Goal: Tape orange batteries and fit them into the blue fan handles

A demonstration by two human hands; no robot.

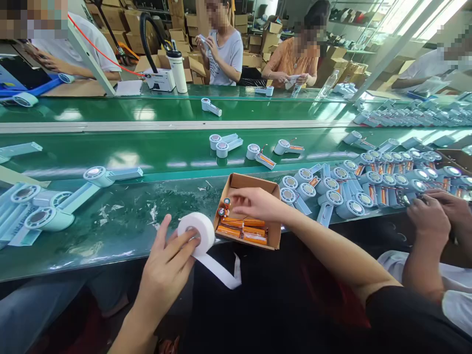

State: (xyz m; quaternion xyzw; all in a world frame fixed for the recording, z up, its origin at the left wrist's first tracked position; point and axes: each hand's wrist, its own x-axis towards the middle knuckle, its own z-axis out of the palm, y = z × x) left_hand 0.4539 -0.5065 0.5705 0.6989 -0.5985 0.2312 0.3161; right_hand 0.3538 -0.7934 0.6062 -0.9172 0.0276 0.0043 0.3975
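Observation:
My left hand [171, 263] holds a roll of white tape [206, 231], its fingers pushed into the core. A loose strip hangs from the roll and bends up at its free end. Over a small open cardboard box [273, 235] at the bench edge is my right hand [258, 204], its fingers stretched loosely to the left. Several orange battery cells [254, 231] with thin wires lie in the box. Close to my right fingertips, a few battery ends [224, 206] point upward at the box's left side; no cell shows clearly in that hand.
Pale blue handheld fan bodies [332, 196] crowd the bench on the right; others [47, 216] lie left. A green conveyor [165, 147] runs behind, carrying several fans. A co-worker's hands [429, 216] work close on my right. Other people sit across the line.

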